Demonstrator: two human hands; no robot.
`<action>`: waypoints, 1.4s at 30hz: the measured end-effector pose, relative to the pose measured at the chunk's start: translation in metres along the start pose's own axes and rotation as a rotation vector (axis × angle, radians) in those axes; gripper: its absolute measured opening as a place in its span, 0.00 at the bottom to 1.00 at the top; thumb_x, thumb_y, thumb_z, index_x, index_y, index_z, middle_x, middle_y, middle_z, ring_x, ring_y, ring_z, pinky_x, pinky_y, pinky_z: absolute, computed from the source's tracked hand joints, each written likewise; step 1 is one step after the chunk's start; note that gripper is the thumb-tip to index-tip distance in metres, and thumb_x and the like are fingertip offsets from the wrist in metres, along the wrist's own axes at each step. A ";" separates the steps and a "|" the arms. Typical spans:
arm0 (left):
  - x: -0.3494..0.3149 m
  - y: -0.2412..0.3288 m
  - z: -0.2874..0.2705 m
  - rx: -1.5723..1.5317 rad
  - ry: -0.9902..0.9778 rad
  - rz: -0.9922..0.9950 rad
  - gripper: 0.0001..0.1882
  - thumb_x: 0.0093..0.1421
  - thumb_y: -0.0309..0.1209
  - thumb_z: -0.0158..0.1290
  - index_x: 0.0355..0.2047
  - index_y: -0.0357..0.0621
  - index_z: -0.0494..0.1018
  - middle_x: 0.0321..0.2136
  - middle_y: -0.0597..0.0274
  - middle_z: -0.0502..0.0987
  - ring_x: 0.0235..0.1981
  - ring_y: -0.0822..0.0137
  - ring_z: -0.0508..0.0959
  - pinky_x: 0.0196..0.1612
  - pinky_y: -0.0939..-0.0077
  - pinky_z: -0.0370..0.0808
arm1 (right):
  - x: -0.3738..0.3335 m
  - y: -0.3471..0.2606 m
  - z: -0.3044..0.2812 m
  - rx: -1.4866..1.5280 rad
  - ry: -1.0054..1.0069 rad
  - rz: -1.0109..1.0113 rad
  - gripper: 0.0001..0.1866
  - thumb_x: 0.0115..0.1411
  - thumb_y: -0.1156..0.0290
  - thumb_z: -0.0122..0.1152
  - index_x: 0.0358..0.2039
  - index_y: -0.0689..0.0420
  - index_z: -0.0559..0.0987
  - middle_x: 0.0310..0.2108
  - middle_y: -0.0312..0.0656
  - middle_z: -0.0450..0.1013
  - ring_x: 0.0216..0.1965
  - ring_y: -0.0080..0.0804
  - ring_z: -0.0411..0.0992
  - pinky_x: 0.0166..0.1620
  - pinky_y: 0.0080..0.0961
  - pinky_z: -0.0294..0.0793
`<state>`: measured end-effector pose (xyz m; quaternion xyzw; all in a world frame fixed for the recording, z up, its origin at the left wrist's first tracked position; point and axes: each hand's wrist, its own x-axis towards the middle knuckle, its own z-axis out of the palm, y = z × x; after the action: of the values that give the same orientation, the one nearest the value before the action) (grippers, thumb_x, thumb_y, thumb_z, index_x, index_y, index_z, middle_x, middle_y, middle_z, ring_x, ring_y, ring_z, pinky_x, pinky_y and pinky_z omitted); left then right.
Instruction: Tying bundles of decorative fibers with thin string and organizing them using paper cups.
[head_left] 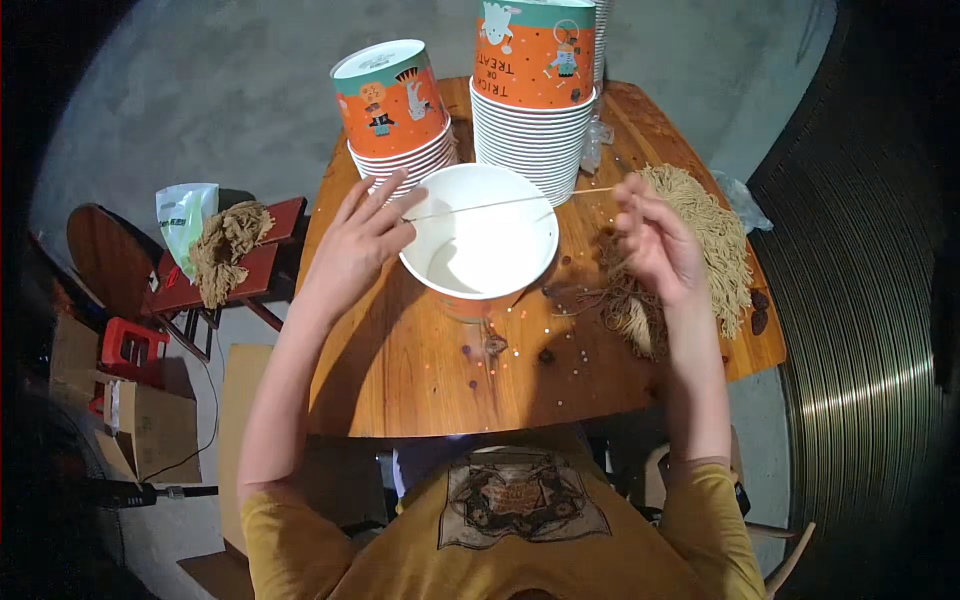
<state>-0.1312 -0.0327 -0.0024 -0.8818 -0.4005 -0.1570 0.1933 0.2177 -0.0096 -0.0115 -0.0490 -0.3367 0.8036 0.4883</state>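
A paper bucket [425,262] with a white inside stands mouth up in front of me. A thin tan string [510,202] runs nearly straight across its mouth. My left hand [358,245] is at the bucket's left rim, its fingers closed around the string's end there; the thumb is mostly hidden. Right of the bucket, my right hand [660,240] is raised off the table and pinches the other end of the string between thumb and fingertips. Under and beside that hand lie a brown tangle of strings [640,318] and a large tan bundle of cords [715,240].
Two stacks of upside-down orange and green paper buckets, a left stack [395,105] and a taller right stack [530,120], stand behind. Small bits dot the wooden table [400,390]. At left, a red bench [235,275] bears more cords [225,255] and a plastic bag [185,220].
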 end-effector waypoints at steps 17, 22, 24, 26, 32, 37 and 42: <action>0.012 -0.029 0.023 -0.247 0.153 -0.146 0.11 0.48 0.17 0.51 0.31 0.43 0.75 0.55 0.60 0.67 0.61 0.55 0.61 0.58 0.63 0.65 | -0.034 0.007 0.010 -0.523 0.261 -0.190 0.07 0.63 0.70 0.49 0.40 0.56 0.70 0.39 0.45 0.76 0.30 0.27 0.76 0.29 0.17 0.77; 0.027 0.045 -0.001 -0.499 0.269 -0.277 0.18 0.49 0.12 0.48 0.39 0.42 0.73 0.47 0.55 0.71 0.47 0.57 0.73 0.43 0.71 0.73 | -0.021 0.032 0.017 -0.933 0.318 -0.171 0.04 0.61 0.72 0.53 0.35 0.58 0.73 0.30 0.39 0.76 0.28 0.18 0.73 0.27 0.15 0.71; 0.031 0.072 0.001 -0.700 0.286 -0.238 0.13 0.55 0.16 0.47 0.40 0.41 0.72 0.41 0.55 0.72 0.41 0.59 0.74 0.41 0.71 0.72 | -0.015 0.045 0.014 -0.990 0.249 -0.305 0.03 0.59 0.73 0.56 0.33 0.59 0.74 0.26 0.37 0.74 0.26 0.19 0.70 0.30 0.14 0.67; 0.036 0.100 -0.006 -0.878 0.195 -0.381 0.11 0.59 0.23 0.49 0.43 0.39 0.70 0.38 0.55 0.73 0.36 0.61 0.75 0.38 0.73 0.72 | -0.015 0.046 0.010 -1.124 0.282 -0.261 0.05 0.58 0.72 0.58 0.33 0.59 0.76 0.29 0.35 0.72 0.30 0.19 0.69 0.34 0.15 0.67; 0.050 0.125 -0.006 -1.059 -0.012 -0.528 0.12 0.59 0.30 0.54 0.41 0.37 0.71 0.32 0.57 0.75 0.31 0.66 0.75 0.34 0.73 0.72 | -0.005 0.052 0.015 -1.578 0.003 -0.826 0.03 0.58 0.73 0.56 0.30 0.58 0.75 0.34 0.41 0.70 0.36 0.22 0.68 0.33 0.18 0.69; 0.047 0.121 -0.003 -0.820 0.040 -0.321 0.06 0.58 0.26 0.52 0.34 0.36 0.72 0.24 0.54 0.73 0.28 0.58 0.75 0.32 0.67 0.72 | -0.013 0.068 0.017 -1.009 0.074 -0.380 0.05 0.58 0.76 0.53 0.36 0.59 0.70 0.37 0.42 0.69 0.31 0.23 0.70 0.32 0.20 0.70; 0.046 0.112 -0.012 -0.384 0.094 -0.159 0.06 0.55 0.24 0.53 0.33 0.37 0.72 0.24 0.54 0.70 0.28 0.53 0.73 0.31 0.63 0.70 | -0.014 0.057 0.032 -1.322 0.081 -0.110 0.05 0.61 0.72 0.52 0.34 0.61 0.70 0.25 0.42 0.71 0.28 0.30 0.72 0.31 0.26 0.70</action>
<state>-0.0173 -0.0763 0.0041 -0.8598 -0.4219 -0.2862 0.0273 0.1690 -0.0537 -0.0238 -0.3512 -0.7422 0.3991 0.4081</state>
